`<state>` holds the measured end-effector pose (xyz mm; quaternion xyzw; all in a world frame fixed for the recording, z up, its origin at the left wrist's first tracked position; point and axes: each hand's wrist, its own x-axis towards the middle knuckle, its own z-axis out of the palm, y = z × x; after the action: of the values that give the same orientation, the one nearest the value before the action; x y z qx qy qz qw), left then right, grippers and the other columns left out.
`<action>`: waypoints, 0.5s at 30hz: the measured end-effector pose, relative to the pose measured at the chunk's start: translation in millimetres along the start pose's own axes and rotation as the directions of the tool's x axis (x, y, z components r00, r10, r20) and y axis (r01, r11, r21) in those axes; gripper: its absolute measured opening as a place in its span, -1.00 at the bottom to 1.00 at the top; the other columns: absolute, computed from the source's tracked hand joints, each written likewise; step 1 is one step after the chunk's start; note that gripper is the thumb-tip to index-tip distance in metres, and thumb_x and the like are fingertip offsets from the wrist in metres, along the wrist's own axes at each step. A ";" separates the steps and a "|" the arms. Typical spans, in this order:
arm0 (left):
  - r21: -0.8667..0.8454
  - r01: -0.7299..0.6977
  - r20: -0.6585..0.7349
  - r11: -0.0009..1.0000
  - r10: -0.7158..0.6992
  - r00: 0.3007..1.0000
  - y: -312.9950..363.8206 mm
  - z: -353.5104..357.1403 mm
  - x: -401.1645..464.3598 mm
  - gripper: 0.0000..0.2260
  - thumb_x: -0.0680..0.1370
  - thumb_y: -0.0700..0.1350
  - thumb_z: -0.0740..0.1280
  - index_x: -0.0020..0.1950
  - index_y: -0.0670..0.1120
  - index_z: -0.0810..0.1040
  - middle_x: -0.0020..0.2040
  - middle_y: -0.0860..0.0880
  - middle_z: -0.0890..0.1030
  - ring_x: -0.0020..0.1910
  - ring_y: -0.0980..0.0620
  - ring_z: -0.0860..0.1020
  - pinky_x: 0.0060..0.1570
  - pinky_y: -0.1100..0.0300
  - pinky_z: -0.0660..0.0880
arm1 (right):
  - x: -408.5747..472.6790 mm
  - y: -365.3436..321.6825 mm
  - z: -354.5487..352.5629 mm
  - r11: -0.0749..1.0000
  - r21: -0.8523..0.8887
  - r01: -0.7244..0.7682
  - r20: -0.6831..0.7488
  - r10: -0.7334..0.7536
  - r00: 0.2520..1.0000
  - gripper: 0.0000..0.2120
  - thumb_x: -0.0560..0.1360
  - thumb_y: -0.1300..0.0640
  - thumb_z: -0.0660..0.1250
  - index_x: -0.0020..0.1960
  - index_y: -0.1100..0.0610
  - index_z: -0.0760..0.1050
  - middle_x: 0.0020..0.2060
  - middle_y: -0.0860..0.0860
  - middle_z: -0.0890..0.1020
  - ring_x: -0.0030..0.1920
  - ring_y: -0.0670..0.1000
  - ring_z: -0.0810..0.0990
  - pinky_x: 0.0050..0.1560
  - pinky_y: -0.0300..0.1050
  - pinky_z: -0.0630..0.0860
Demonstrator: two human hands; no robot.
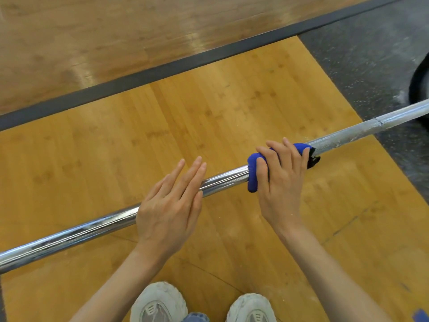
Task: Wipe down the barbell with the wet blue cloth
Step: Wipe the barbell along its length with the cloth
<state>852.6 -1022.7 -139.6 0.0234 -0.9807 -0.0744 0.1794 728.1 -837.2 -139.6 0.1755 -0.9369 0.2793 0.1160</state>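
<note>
A chrome barbell (97, 225) runs from the lower left to the upper right above a wooden platform. The blue cloth (253, 169) is wrapped round the bar near its middle. My right hand (282, 180) grips the cloth and the bar, fingers curled over the top. My left hand (169, 205) lies flat on the bar just left of the cloth, fingers straight and pointing away from me. The bar's right part (362, 132) looks dull and chalky; the left part is shiny.
A black weight plate (419, 84) sits on the bar's right end over dark rubber flooring (371, 54). A dark strip (162, 68) borders the yellow wooden platform (209, 108). My two pale shoes (160, 303) stand below the bar.
</note>
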 end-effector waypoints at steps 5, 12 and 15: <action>-0.035 -0.013 0.024 0.999 0.014 1.000 1.0 -1.9 1.3 -0.61 0.73 -0.05 0.11 0.54 -0.05 0.41 0.52 0.07 0.42 0.52 -0.02 0.36 0.28 0.13 0.38 | -2.4 2.6 -14.2 0.992 -0.088 0.092 0.147 -0.079 0.986 -0.62 0.70 0.01 0.04 0.34 0.11 0.52 0.32 0.04 0.53 0.50 0.17 0.30 0.58 0.20 -0.07; -0.048 -0.005 0.025 0.999 0.006 1.000 2.7 -1.5 2.0 -0.62 0.72 -0.05 0.13 0.53 -0.04 0.43 0.50 0.07 0.44 0.52 -0.02 0.37 0.26 0.13 0.38 | 57.9 -31.6 -17.1 0.901 -0.368 0.230 0.522 -0.005 0.853 -0.51 0.68 -0.09 0.00 -0.33 0.09 0.40 -0.43 -0.03 0.43 -0.36 0.07 0.38 -0.22 -0.09 0.37; -0.047 -0.017 0.032 0.999 0.019 0.999 1.7 -1.6 1.4 -0.62 0.73 -0.05 0.11 0.54 -0.05 0.42 0.50 0.06 0.44 0.52 -0.02 0.36 0.26 0.13 0.37 | 61.2 -43.8 -9.9 0.867 -0.434 0.244 0.602 0.077 0.795 -0.54 0.68 -0.05 -0.04 -0.27 0.10 0.40 -0.31 0.05 0.55 -0.31 0.10 0.38 -0.20 -0.04 0.22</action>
<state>851.8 -1021.3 -137.3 0.0093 -0.9816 -0.0961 0.1645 690.8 -882.1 -91.2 0.2622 -0.9547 -0.0437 -0.1340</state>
